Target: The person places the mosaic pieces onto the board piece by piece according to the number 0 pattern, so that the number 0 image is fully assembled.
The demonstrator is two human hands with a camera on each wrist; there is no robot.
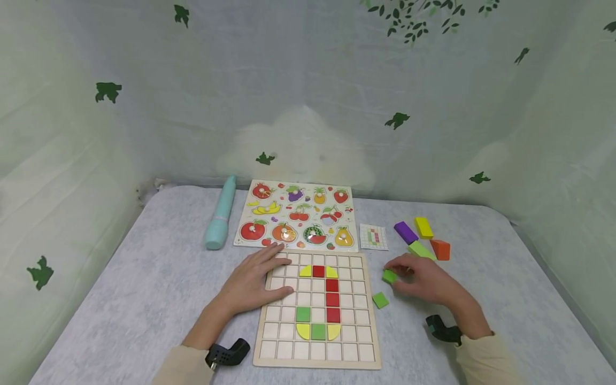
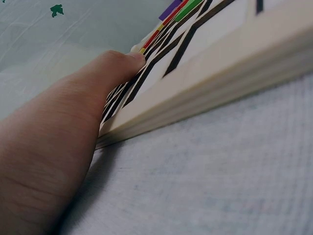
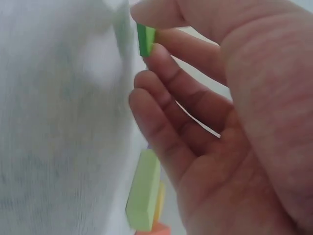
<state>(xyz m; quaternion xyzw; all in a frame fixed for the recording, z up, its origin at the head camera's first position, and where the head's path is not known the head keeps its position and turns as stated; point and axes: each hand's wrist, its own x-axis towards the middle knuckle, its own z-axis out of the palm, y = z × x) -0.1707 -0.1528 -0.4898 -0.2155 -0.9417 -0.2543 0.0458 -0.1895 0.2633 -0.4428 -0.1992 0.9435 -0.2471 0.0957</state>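
Note:
My left hand (image 1: 250, 280) rests on the upper left of a wooden grid board (image 1: 260, 350), fingers straight and spread over its left edge. In the left wrist view the thumb (image 2: 115, 68) lies on the board's surface. To the right of the board, my right hand (image 1: 425, 278) pinches a small green square tile (image 1: 389, 276) between thumb and fingers; the right wrist view shows the tile (image 3: 145, 39) at the fingertips. Another green tile (image 1: 380, 300) lies close to the board's right edge. Red tiles (image 1: 332, 299), green tiles (image 1: 303, 314) and yellow rounded tiles (image 1: 333, 332) sit in the grid squares.
A small pattern card (image 1: 373, 237) lies beyond the board's right corner. Purple (image 1: 406, 232), yellow (image 1: 424, 228), light green (image 1: 421, 250) and orange blocks (image 1: 440, 249) lie behind the right hand. A fruit puzzle board (image 1: 295, 214) and a teal tapered object (image 1: 221, 214) are at the back.

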